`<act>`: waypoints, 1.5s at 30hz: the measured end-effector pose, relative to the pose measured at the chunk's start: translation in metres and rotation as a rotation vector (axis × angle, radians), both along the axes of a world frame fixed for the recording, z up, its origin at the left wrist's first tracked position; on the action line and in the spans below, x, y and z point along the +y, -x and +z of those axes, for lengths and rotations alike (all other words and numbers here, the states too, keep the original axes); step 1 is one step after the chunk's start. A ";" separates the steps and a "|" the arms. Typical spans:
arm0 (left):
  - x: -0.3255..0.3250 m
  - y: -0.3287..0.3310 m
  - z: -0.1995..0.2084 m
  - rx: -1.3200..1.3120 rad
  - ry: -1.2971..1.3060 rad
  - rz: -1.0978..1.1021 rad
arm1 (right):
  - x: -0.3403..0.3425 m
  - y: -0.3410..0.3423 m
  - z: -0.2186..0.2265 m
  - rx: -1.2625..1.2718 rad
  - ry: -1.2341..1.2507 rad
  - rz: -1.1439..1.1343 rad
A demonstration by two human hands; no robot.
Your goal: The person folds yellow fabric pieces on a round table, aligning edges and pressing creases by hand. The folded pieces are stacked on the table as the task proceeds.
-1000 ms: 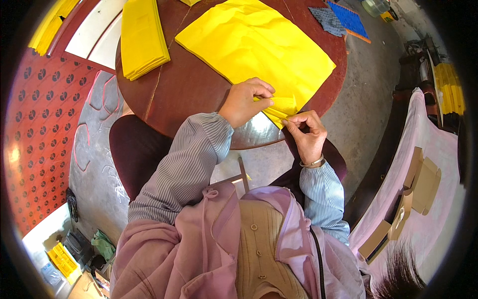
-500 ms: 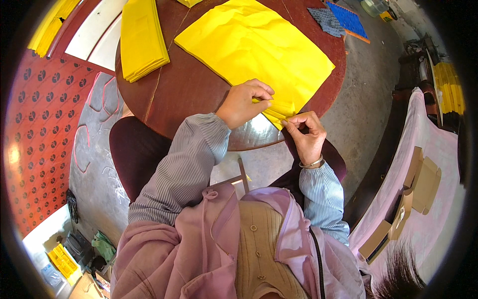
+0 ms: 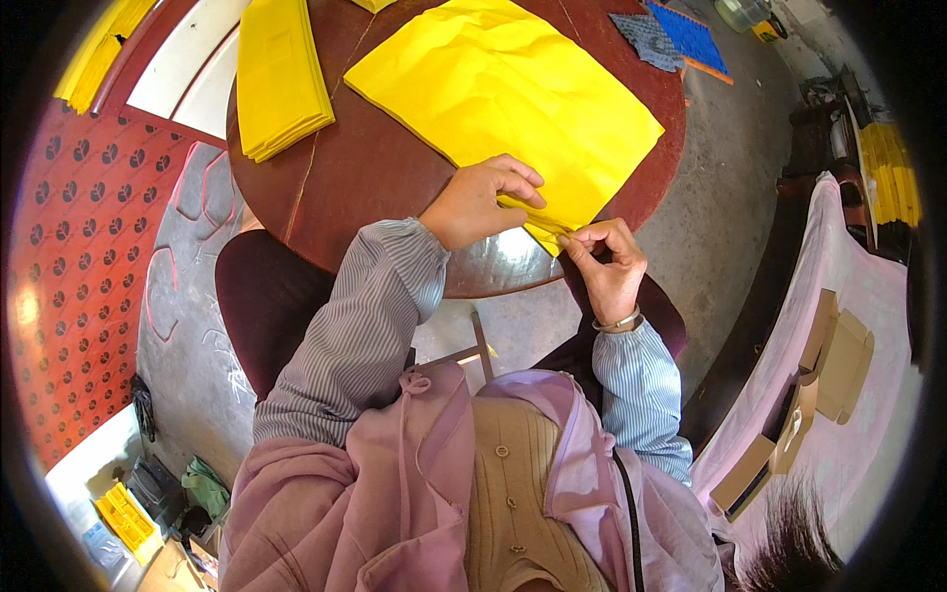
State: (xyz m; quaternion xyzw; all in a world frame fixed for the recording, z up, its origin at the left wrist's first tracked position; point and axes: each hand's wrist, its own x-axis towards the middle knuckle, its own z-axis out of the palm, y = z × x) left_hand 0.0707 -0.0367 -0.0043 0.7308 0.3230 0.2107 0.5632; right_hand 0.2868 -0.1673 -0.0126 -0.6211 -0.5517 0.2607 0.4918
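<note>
A stack of yellow cloth-like sheets (image 3: 503,99) lies slantwise on a round reddish-brown table (image 3: 385,168). My right hand (image 3: 607,264) pinches its near corner between thumb and fingertips, right at the table's front edge. Just left of that corner, my left hand (image 3: 481,202) rests over the stack's near edge. Its fingers are loosely bent, with yellow showing in the gap between them and the thumb. Several layers show at this edge, close to the left fingertips. Part of the left thumb is hard to make out.
A long folded yellow stack (image 3: 281,84) lies on the table's left side. Grey cloth (image 3: 646,41) and a blue mat (image 3: 691,39) are at the far right. Open cardboard boxes (image 3: 843,365) sit on a pink cloth-covered surface to my right. A wooden stool frame (image 3: 481,340) shows below the table.
My left hand has shifted slightly left and its fingers have loosened. The fanned layers at the stack's near edge now lie flatter. My right hand keeps its pinch at the corner.
</note>
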 end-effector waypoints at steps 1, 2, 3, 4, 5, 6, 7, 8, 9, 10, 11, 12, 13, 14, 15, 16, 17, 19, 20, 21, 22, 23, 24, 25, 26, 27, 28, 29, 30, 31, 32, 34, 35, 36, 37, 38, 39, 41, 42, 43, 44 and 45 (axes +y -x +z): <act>0.000 0.000 0.000 -0.004 -0.007 -0.003 | 0.000 0.000 0.000 -0.009 -0.020 0.000; 0.000 0.000 0.000 -0.009 -0.014 -0.005 | 0.001 0.000 0.000 -0.008 -0.021 -0.002; 0.000 0.000 -0.001 -0.008 -0.026 -0.007 | 0.001 0.000 0.000 -0.006 -0.022 -0.003; 0.001 0.000 -0.001 -0.013 -0.026 -0.010 | 0.001 0.001 0.000 -0.005 -0.022 -0.004; 0.001 0.000 -0.002 -0.014 -0.032 -0.012 | 0.000 0.000 0.000 0.002 -0.004 -0.005; 0.001 0.000 -0.003 -0.014 -0.039 -0.015 | 0.000 0.000 0.000 0.009 0.013 -0.006; 0.002 0.001 -0.003 -0.012 -0.040 -0.017 | 0.000 0.000 0.000 0.038 0.027 0.003; 0.002 0.001 -0.004 -0.011 -0.041 -0.020 | 0.000 0.000 0.000 0.021 0.026 -0.003; 0.002 0.000 -0.004 0.001 -0.047 -0.023 | 0.000 0.000 0.000 0.024 0.021 -0.001; 0.001 0.000 -0.004 -0.021 -0.068 -0.015 | 0.000 0.000 0.000 0.050 0.017 0.005; -0.001 -0.001 -0.005 -0.031 -0.095 -0.007 | 0.001 0.000 0.000 0.034 0.007 -0.004; -0.003 -0.002 -0.005 -0.031 -0.124 0.003 | 0.001 0.001 0.000 0.040 -0.002 -0.010; -0.005 -0.004 -0.006 -0.030 -0.162 0.022 | 0.002 0.001 0.000 0.047 -0.012 -0.016; -0.008 -0.006 -0.007 -0.019 -0.203 0.041 | 0.002 0.002 0.000 0.046 -0.019 -0.017; -0.011 -0.009 -0.008 -0.016 -0.246 0.058 | 0.003 0.002 0.000 0.045 -0.025 -0.017; -0.013 -0.011 -0.009 -0.009 -0.266 0.087 | 0.003 0.002 0.000 0.044 -0.031 -0.017; -0.015 -0.013 -0.011 -0.009 -0.289 0.114 | 0.004 0.002 0.000 0.033 -0.038 -0.018; -0.018 -0.017 -0.014 -0.008 -0.327 0.166 | 0.004 0.002 0.000 0.009 -0.051 -0.020; -0.019 -0.019 -0.015 -0.009 -0.343 0.193 | 0.004 0.002 0.000 -0.015 -0.050 -0.020; -0.020 -0.021 -0.016 -0.009 -0.358 0.219 | 0.003 0.002 0.001 -0.039 -0.050 -0.019; -0.020 -0.022 -0.017 -0.022 -0.321 0.235 | 0.003 0.001 0.001 -0.062 -0.049 -0.018; -0.020 -0.023 -0.017 -0.035 -0.284 0.251 | 0.002 0.002 0.001 -0.052 -0.033 -0.023; -0.020 -0.024 -0.017 -0.039 -0.238 0.267 | 0.001 0.002 0.001 -0.042 -0.017 -0.028; -0.020 -0.025 -0.017 -0.041 -0.229 0.273 | 0.000 0.002 0.001 -0.032 -0.001 -0.034; -0.019 -0.025 -0.016 -0.035 -0.212 0.279 | -0.001 0.002 0.002 -0.057 -0.011 -0.021; -0.019 -0.025 -0.015 -0.025 -0.195 0.284 | -0.002 0.001 0.003 -0.082 -0.022 -0.009; -0.019 -0.025 -0.013 -0.015 -0.180 0.277 | -0.002 0.001 0.004 -0.108 -0.032 0.004; -0.019 -0.024 -0.012 -0.002 -0.164 0.270 | -0.003 0.000 0.005 -0.132 -0.034 0.022; -0.019 -0.023 -0.011 0.008 -0.152 0.265 | -0.003 -0.001 0.007 -0.157 -0.035 0.039; -0.019 -0.023 -0.010 0.011 -0.150 0.255 | -0.003 -0.002 0.008 -0.181 -0.036 0.058; -0.018 -0.022 -0.009 0.009 -0.153 0.246 | -0.003 -0.003 0.009 -0.189 -0.028 0.066; -0.018 -0.021 -0.008 0.006 -0.153 0.236 | -0.004 -0.005 0.012 -0.205 -0.011 0.085; -0.017 -0.021 -0.008 0.004 -0.150 0.233 | -0.004 -0.005 0.013 -0.211 -0.009 0.091; -0.017 -0.021 -0.007 0.000 -0.151 0.229 | -0.004 -0.005 0.013 -0.218 -0.007 0.097; -0.016 -0.021 -0.007 0.005 -0.157 0.227 | -0.004 -0.006 0.014 -0.224 -0.005 0.103; -0.016 -0.021 -0.007 0.007 -0.166 0.224 | -0.004 -0.006 0.014 -0.237 -0.021 0.120; -0.016 -0.021 -0.007 0.009 -0.175 0.221 | -0.003 -0.006 0.014 -0.249 -0.037 0.136; -0.016 -0.021 -0.007 0.003 -0.180 0.217 | -0.003 -0.007 0.013 -0.244 -0.048 0.153; -0.016 -0.021 -0.007 0.000 -0.183 0.215 | -0.003 -0.007 0.012 -0.228 -0.043 0.154; -0.016 -0.021 -0.006 0.005 -0.171 0.217 | -0.003 -0.008 0.011 -0.211 -0.038 0.155; -0.016 -0.021 -0.006 0.011 -0.160 0.220 | -0.003 -0.008 0.011 -0.212 -0.044 0.149; -0.016 -0.020 -0.005 0.009 -0.154 0.220 | -0.003 -0.008 0.010 -0.214 -0.049 0.144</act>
